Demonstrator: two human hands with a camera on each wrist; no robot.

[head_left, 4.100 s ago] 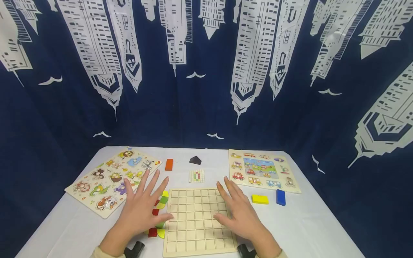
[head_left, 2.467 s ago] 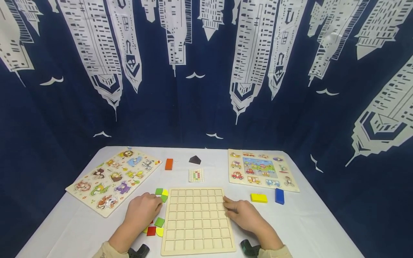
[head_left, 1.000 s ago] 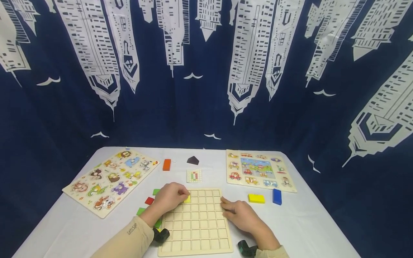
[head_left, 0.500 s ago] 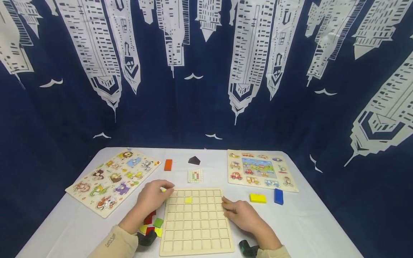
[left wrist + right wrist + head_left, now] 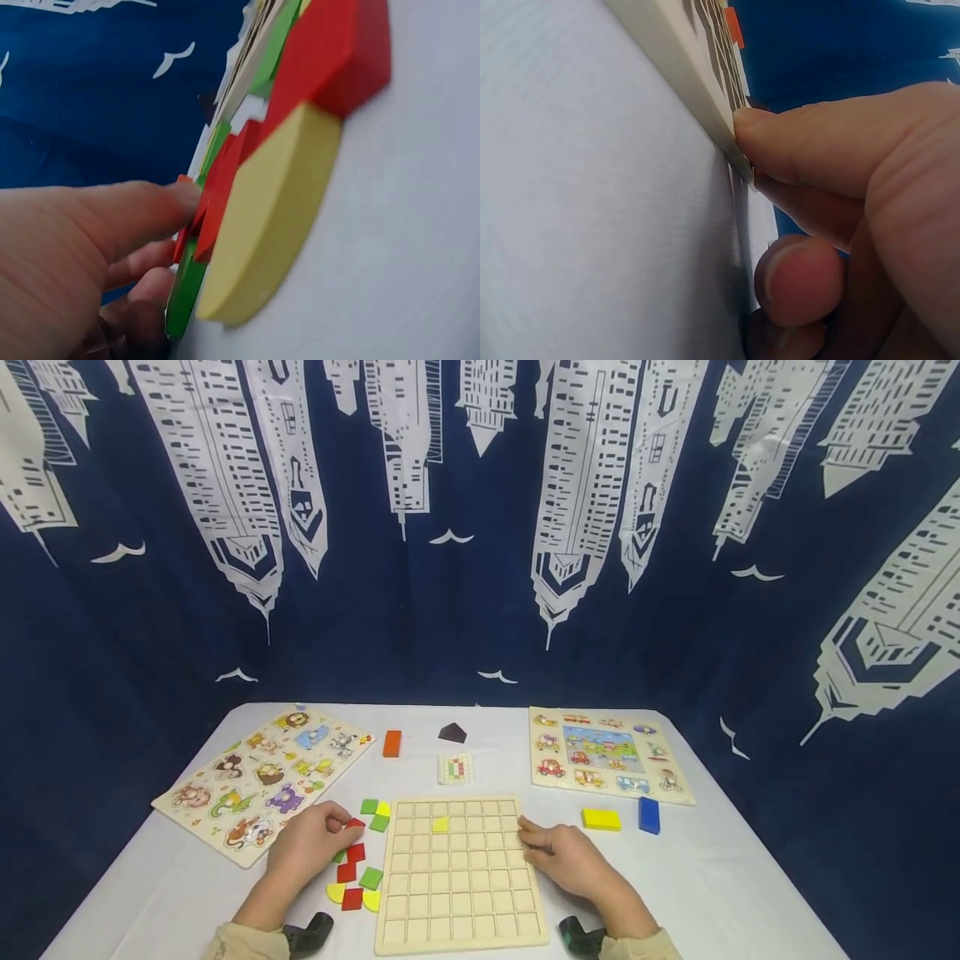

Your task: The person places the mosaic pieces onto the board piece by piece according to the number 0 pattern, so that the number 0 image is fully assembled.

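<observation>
In the head view a pale wooden grid board (image 5: 457, 893) lies at the middle of the table, with one yellow tile (image 5: 440, 824) in a cell of its second row. At the left, my left hand (image 5: 306, 843) pinches a red tile (image 5: 356, 822) between thumb and fingers, among several loose red, green and yellow tiles. The left wrist view shows a yellow rounded tile (image 5: 277, 210) close by, partly in front of the red ones. My right hand (image 5: 567, 856) grips the board's right edge, its thumb (image 5: 780, 139) on the rim in the right wrist view.
A small pattern card (image 5: 456, 768) lies behind the board, with a dark five-sided block (image 5: 452, 732) and an orange block (image 5: 392, 743) beyond it. An animal puzzle (image 5: 247, 802) is at left, a vehicle puzzle (image 5: 660, 760) at right. Yellow (image 5: 602, 819) and blue (image 5: 649, 816) blocks sit right.
My spread hands came down to the tiles and board. The left hand set a yellow tile in the grid, then moved back left to a red tile. The right stays at the board's edge.
</observation>
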